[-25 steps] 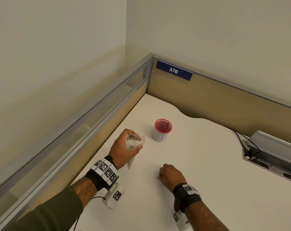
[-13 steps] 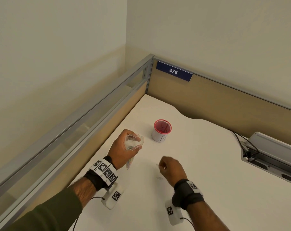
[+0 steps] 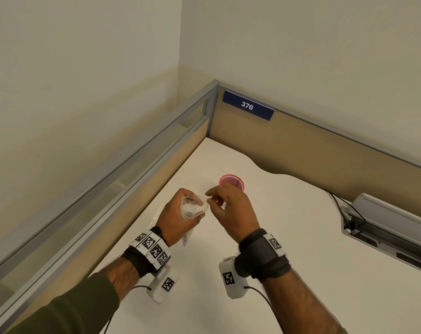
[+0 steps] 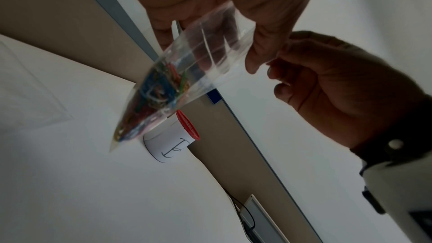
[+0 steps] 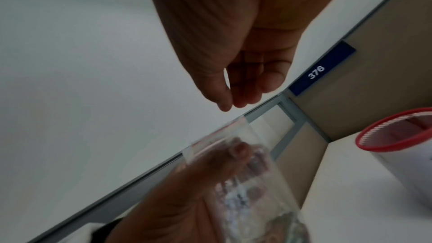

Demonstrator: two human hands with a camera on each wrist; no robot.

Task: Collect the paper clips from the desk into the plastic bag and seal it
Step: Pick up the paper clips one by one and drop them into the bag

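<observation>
My left hand (image 3: 175,218) grips a small clear plastic bag (image 3: 193,208) upright above the white desk (image 3: 301,249), its mouth held wide. Several coloured paper clips (image 4: 158,90) lie bunched in the bag's lower end. My right hand (image 3: 210,196) hovers right at the bag's mouth, thumb and fingertips pinched together. A small pale clip seems to sit between them, barely visible. In the right wrist view the pinched fingertips (image 5: 230,104) hang just above the bag's red-striped zip edge (image 5: 217,136).
A white cup with a red mesh rim (image 3: 231,180) stands just behind my hands. A grey cable box (image 3: 385,225) is set into the desk at right. Partition walls with a blue 376 sign (image 3: 248,106) close off the back and left.
My right hand lifted off the desk and moved up and left to the bag's mouth. The left hand kept holding the bag in about the same place.
</observation>
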